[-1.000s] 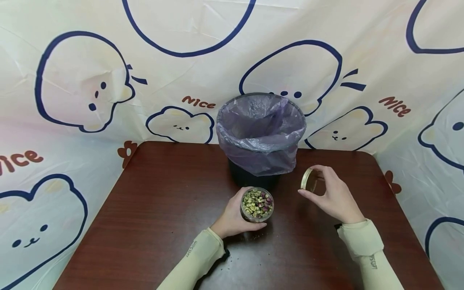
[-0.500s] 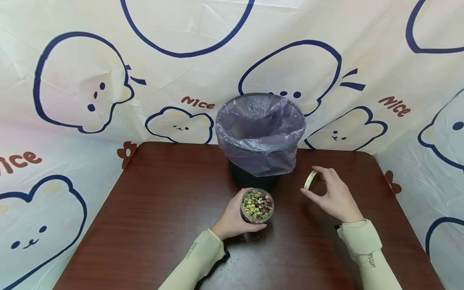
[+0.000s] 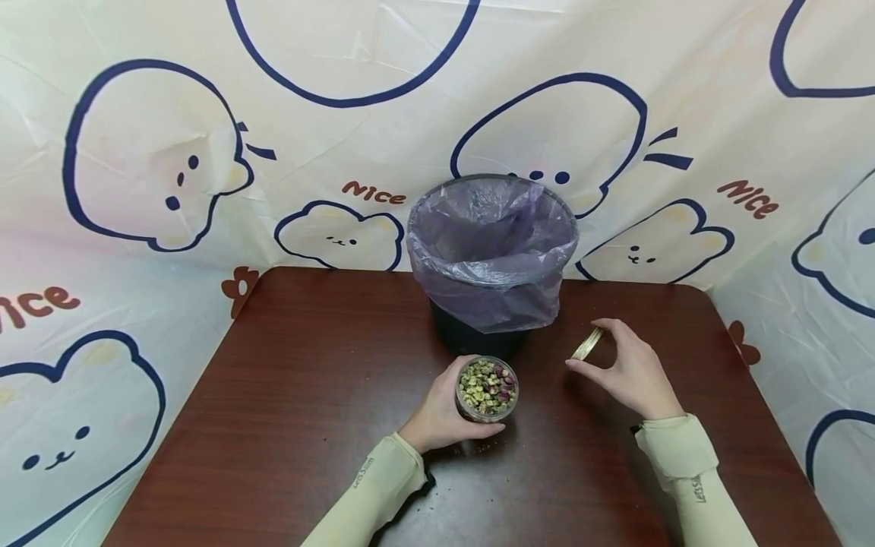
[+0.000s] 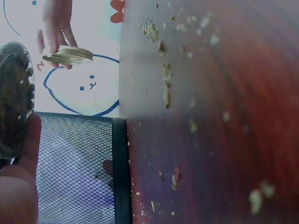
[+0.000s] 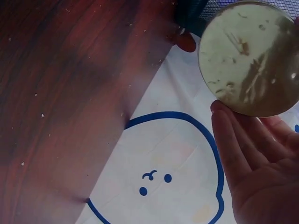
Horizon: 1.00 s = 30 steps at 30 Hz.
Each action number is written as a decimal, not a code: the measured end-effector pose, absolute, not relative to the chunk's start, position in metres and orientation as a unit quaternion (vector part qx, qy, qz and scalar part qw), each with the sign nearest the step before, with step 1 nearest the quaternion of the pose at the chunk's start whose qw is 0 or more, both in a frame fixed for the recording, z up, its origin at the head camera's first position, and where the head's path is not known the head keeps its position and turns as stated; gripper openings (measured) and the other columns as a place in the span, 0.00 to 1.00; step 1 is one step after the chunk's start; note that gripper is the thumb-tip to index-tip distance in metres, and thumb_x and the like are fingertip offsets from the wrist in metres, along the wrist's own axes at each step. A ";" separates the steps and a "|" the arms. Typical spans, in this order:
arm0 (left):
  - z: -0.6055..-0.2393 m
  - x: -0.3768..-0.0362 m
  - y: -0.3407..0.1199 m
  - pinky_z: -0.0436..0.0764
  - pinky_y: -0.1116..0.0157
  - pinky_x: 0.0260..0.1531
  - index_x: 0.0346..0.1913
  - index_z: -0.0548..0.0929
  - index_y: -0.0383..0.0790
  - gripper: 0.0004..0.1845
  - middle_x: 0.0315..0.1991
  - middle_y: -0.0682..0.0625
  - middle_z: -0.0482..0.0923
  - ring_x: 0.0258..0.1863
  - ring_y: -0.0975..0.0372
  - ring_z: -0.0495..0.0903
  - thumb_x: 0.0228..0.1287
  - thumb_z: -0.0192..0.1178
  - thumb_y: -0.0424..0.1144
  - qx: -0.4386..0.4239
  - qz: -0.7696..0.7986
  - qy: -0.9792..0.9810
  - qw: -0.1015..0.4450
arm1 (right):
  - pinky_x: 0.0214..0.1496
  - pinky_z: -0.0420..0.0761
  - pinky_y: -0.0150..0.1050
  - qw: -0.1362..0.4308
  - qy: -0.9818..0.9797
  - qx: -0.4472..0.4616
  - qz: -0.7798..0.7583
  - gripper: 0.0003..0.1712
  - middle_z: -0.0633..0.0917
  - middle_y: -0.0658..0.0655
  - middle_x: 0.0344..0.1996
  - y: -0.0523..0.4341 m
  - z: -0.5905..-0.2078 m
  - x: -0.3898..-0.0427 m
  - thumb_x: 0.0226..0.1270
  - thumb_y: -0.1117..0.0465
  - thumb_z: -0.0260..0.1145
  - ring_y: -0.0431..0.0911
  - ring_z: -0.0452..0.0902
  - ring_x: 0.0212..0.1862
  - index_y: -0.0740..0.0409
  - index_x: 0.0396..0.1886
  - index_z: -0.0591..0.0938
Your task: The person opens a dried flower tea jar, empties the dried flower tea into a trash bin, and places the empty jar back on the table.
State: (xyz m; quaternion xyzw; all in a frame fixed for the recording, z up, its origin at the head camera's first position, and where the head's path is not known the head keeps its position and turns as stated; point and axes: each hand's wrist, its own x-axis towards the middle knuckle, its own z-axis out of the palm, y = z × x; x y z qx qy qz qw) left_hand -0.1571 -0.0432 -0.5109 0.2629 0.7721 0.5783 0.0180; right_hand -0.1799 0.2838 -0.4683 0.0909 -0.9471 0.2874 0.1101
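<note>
Lid [image 3: 588,343], a gold metal disc, is pinched by its rim between the thumb and fingertips of the right hand [image 3: 629,372], held clear of the table [image 3: 307,395] and tilted so that only its edge faces the head camera; the right wrist view shows its flat face [image 5: 249,58] with the fingers [image 5: 233,149] curled under it. At about nine o'clock from that hand, the left hand [image 3: 437,414] wraps round a clear jar [image 3: 487,389] full of dried buds, which stands open near the table's middle. At twelve o'clock from the jar, just behind it, stands a mesh bin [image 3: 492,251] lined with a purple bag. To set the lid down well, I would lower it flat rather than on edge so it cannot roll, keeping the pinch light and well apart from the jar's mouth. The left hand should hold the jar upright, since crumbs [image 4: 166,93] already lie scattered on the wood.
</note>
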 end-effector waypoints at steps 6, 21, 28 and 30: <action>-0.512 -0.158 -0.043 0.79 0.60 0.63 0.69 0.70 0.55 0.50 0.61 0.58 0.78 0.60 0.63 0.79 0.40 0.87 0.42 0.267 0.574 0.774 0.016 | 0.53 0.80 0.61 0.080 -0.951 0.071 0.289 0.48 0.81 0.69 0.57 0.290 -0.473 -0.183 0.55 0.43 0.82 0.63 0.80 0.53 0.66 0.65 0.73; -0.512 -0.157 -0.047 0.79 0.60 0.64 0.70 0.70 0.56 0.50 0.62 0.58 0.78 0.60 0.63 0.79 0.42 0.86 0.44 0.261 0.573 0.777 0.018 | 0.49 0.79 0.55 0.042 -0.957 0.040 0.285 0.48 0.81 0.71 0.57 0.300 -0.490 -0.191 0.56 0.42 0.81 0.60 0.79 0.48 0.68 0.64 0.71; -0.513 -0.158 -0.048 0.79 0.59 0.63 0.70 0.69 0.55 0.50 0.62 0.57 0.77 0.60 0.63 0.79 0.43 0.86 0.43 0.262 0.574 0.776 0.021 | 0.52 0.79 0.57 0.016 -0.959 0.027 0.283 0.49 0.79 0.73 0.59 0.307 -0.493 -0.191 0.58 0.40 0.79 0.63 0.79 0.51 0.69 0.64 0.70; -0.513 -0.160 -0.048 0.79 0.59 0.63 0.70 0.69 0.55 0.49 0.62 0.57 0.77 0.60 0.62 0.79 0.43 0.86 0.43 0.265 0.571 0.777 0.019 | 0.52 0.79 0.57 0.012 -0.959 0.025 0.282 0.49 0.79 0.73 0.58 0.309 -0.494 -0.193 0.58 0.40 0.79 0.62 0.79 0.51 0.69 0.64 0.70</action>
